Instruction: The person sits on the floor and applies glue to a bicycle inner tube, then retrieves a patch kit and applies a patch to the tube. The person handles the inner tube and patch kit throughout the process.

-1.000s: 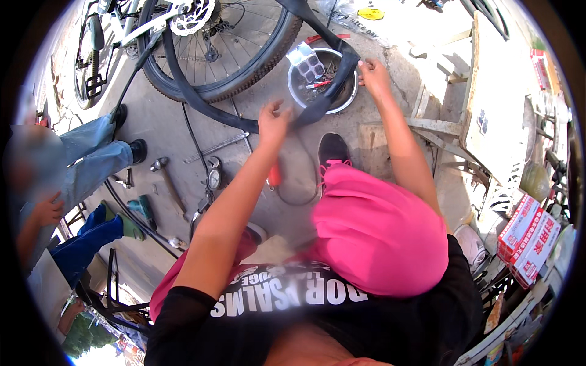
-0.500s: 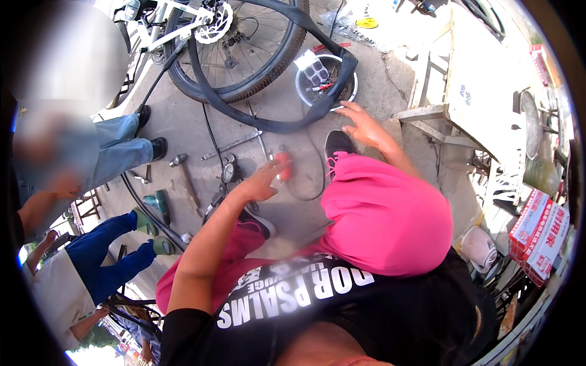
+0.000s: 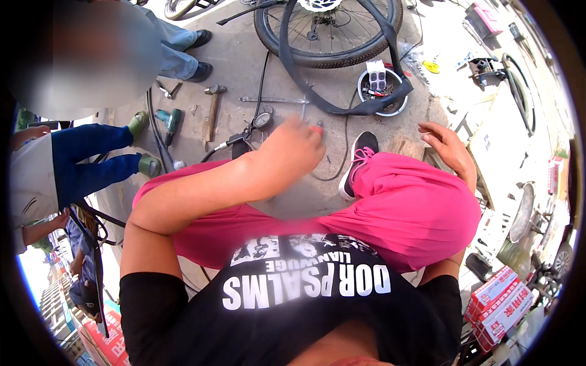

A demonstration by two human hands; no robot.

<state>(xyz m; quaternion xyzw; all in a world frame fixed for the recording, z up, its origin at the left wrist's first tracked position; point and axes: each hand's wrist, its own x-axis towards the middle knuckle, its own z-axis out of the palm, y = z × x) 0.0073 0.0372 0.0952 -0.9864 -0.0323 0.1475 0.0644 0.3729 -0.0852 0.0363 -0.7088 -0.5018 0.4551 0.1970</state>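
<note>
My left hand [image 3: 292, 152] is over the ground between my feet, beside a small red object [image 3: 317, 130] partly hidden by it. Motion smears its fingertips, so what they hold, if anything, does not show. My right hand [image 3: 448, 149] hangs past my right knee with fingers apart and nothing in it. Ahead, a black inner tube [image 3: 326, 105] loops down from a bicycle wheel [image 3: 329, 62] and across a white bowl [image 3: 398, 110] with small parts and a card of dark patches [image 3: 378, 80]. A round gauge [image 3: 262, 119] on a hose lies near my left hand.
On the ground to the left are a hammer [image 3: 212, 116], a green drill [image 3: 171, 125] and a long wrench [image 3: 271, 99]. Two people stand at the left. A wooden bench [image 3: 497, 137] and red-and-white boxes [image 3: 500, 305] are at the right.
My view has swung, so the wheel and bowl sit higher and farther right. My left hand has come to the red object. My right hand has drawn back from the bowl and tube.
</note>
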